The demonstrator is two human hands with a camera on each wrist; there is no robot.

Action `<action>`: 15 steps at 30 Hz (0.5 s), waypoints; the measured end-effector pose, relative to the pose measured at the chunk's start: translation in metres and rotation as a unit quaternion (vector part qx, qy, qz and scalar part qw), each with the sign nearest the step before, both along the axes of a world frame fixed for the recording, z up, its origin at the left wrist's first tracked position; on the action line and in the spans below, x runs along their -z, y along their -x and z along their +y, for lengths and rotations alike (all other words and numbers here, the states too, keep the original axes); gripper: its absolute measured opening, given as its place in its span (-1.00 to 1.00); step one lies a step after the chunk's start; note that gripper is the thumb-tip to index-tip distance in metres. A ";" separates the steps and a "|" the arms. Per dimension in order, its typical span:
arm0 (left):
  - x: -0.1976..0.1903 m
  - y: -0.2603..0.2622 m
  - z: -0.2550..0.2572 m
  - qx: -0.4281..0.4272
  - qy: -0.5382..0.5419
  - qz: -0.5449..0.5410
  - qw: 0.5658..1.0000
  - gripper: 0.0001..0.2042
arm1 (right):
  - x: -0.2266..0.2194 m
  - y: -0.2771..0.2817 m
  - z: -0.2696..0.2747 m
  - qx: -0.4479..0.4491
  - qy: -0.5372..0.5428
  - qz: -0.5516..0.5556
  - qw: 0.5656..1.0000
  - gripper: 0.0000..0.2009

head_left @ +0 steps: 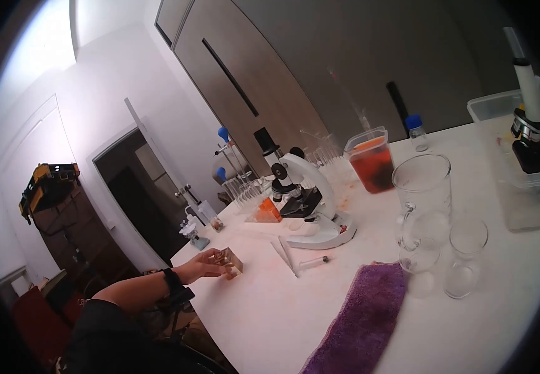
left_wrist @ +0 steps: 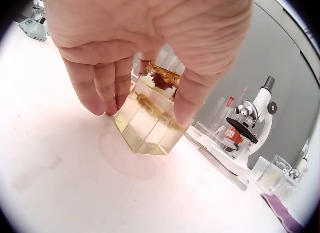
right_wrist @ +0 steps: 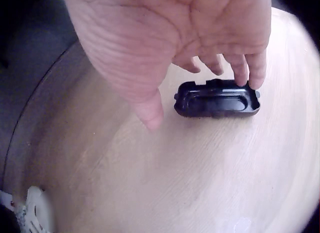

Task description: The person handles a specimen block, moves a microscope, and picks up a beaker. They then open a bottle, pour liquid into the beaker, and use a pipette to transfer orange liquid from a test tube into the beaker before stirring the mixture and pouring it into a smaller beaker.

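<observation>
In the left wrist view my left hand (left_wrist: 150, 37) grips a clear faceted block (left_wrist: 150, 125) between thumb and fingers. Brown and yellowish bits show inside it. The head view has the same hand (head_left: 203, 267) at the near left edge of the white table, close to its surface. My right hand (right_wrist: 200, 37) appears only in its own wrist view, above a round wooden table. Its fingers extend loosely, two fingertips right at the far rim of a shallow black plastic tray (right_wrist: 216, 102), while the thumb stays apart from it.
A white microscope (head_left: 310, 187) stands mid-table, with tweezers (head_left: 285, 257) and a syringe (head_left: 313, 262) before it. Glass beakers (head_left: 422, 187) and a purple cloth (head_left: 363, 318) lie to the right. Behind are an orange-red container (head_left: 371, 165), tubes and a blue-capped bottle (head_left: 417, 136).
</observation>
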State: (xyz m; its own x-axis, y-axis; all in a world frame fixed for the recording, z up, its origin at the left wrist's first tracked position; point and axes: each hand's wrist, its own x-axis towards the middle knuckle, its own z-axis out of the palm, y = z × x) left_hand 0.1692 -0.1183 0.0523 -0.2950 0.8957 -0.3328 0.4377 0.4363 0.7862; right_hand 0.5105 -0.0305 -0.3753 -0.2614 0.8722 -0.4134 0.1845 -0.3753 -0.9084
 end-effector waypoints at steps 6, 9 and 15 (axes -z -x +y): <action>0.002 0.006 0.003 0.001 0.006 0.020 1.000 -0.49 | 0.000 0.006 0.001 0.002 -0.010 0.005 1.000 -0.41; 0.004 0.010 0.002 -0.012 0.005 0.017 1.000 -0.51 | 0.000 0.008 0.000 0.003 -0.015 0.005 1.000 -0.42; 0.001 -0.002 0.003 -0.027 0.004 0.036 0.999 -0.54 | -0.003 0.013 0.002 0.008 -0.020 0.015 1.000 -0.43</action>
